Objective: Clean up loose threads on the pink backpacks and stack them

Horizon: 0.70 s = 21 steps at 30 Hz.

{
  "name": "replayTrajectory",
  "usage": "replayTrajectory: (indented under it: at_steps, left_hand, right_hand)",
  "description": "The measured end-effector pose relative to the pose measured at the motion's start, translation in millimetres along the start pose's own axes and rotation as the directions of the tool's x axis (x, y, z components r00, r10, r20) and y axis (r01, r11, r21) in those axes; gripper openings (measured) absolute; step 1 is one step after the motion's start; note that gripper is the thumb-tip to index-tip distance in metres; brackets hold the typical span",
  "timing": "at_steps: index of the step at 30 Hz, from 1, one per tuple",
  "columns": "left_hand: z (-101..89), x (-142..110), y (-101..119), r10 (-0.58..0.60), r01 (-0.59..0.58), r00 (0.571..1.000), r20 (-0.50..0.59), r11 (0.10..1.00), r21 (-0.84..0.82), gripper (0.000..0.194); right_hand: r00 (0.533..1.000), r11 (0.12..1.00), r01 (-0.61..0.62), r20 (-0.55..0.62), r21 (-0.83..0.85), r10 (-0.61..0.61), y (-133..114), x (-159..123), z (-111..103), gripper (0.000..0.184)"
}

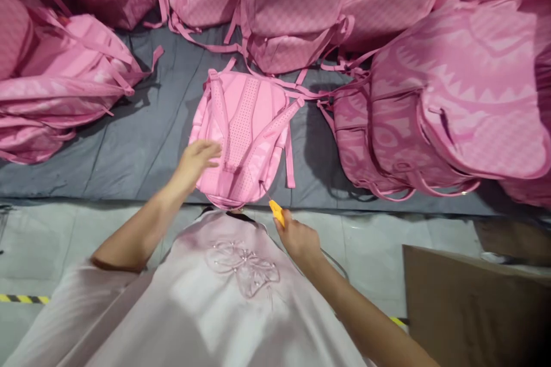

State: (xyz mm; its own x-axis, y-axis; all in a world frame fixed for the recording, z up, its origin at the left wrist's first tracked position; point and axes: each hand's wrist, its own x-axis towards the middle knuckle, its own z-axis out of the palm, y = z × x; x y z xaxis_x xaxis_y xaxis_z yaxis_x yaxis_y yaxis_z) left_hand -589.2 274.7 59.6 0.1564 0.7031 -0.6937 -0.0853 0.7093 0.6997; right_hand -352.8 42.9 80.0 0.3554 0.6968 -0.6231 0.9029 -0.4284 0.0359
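Observation:
A small pink backpack (247, 109) lies near the table's front edge, its perforated back panel and shoulder straps facing up. My left hand (198, 161) is over its left side by the left strap, fingers stretched out and holding nothing. In my right hand (299, 238) is the yellow handle of a thin-tipped tool that looks like a soldering iron (276, 212). Its narrow metal tip points at the backpack's lower right, near the end of the right strap; whether it touches the fabric I cannot tell. A grey cord (336, 261) trails behind that hand.
Several pink backpacks stand along the back of the dark-covered table (142, 149). A large patterned backpack (465, 92) sits on the right, and another backpack (73, 89) lies on the left. A brown cardboard box (469, 304) stands at the lower right, beside the tiled floor.

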Motion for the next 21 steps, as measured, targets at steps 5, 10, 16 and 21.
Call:
replayTrajectory:
  at_steps: [5, 10, 16, 21]
  left_hand:
    - [-2.1, 31, -4, -0.291, 0.283, 0.957, -0.024, 0.945, -0.166, 0.019]
    - [10.3, 41, -28, -0.324, 0.358, 0.933, 0.156, 0.880, -0.313, 0.021]
    - [0.9, 46, -38, -0.309, 0.412, 0.902, 0.301, 0.824, -0.390, 0.031]
    - [-8.2, 51, -44, -0.265, 0.441, 0.875, 0.405, 0.782, -0.440, 0.030]
  right_hand:
    - [0.997, 1.000, 0.015, -0.076, -0.021, -0.016, -21, 20, 18, 0.036]
    - [0.987, 0.993, 0.115, -0.105, -0.032, -0.118, -40, 48, 16, 0.038]
    - [0.990, 0.997, 0.071, -0.126, 0.006, -0.070, -57, 52, 15, 0.039]
    - [0.971, 0.972, -0.187, -0.123, 0.146, 0.205, -49, 38, 22, 0.039]
